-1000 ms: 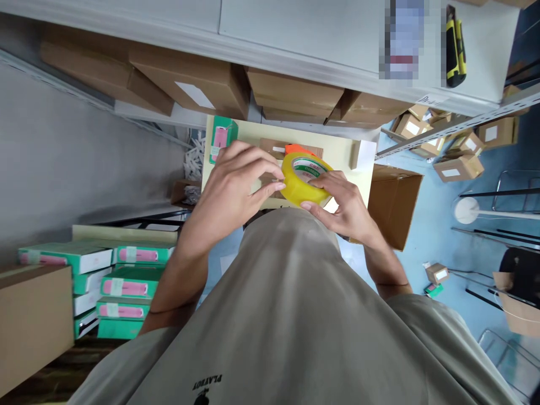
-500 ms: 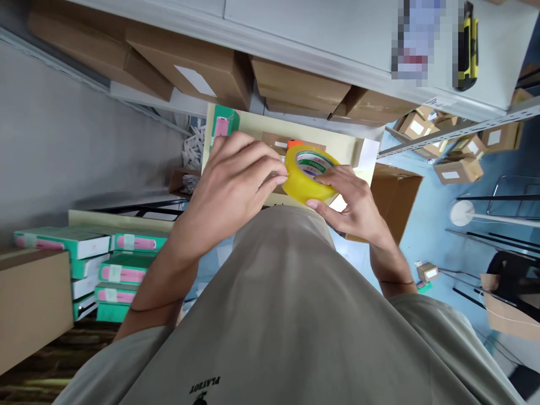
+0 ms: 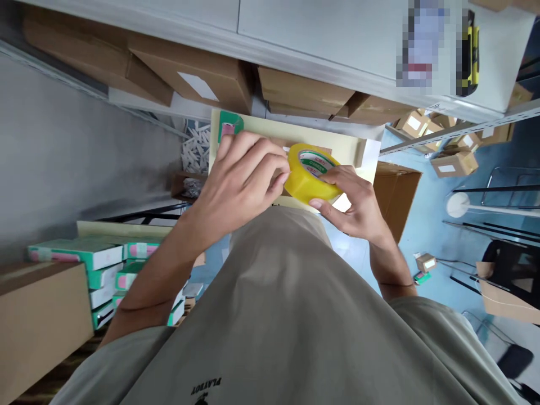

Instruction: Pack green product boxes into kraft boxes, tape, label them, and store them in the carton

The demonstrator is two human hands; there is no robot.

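Observation:
A yellow roll of packing tape (image 3: 299, 185) with a printed green and white core is held up in front of my body. My right hand (image 3: 354, 202) grips it from the right, thumb on the near outer side and fingers in the core. At the roll's left edge, my left hand (image 3: 244, 174) is closed, its bent fingertips and thumb pinching against the tape. Whether a loose tape end lies between them is hidden. Beneath both hands is a pale yellow tabletop (image 3: 350, 147), with a green and pink box (image 3: 230, 124) partly behind my left hand.
Cardboard boxes (image 3: 304, 84) line a shelf below the grey upper surface (image 3: 320, 34), where a yellow and black cutter (image 3: 469, 56) lies. Green boxes (image 3: 101, 256) are stacked at left beside a large carton (image 3: 46, 304). An open carton (image 3: 394, 191) stands at right.
The view has shifted slightly. Both hands stay at the roll; my left fingers and thumb have curled in a little more against its left edge.

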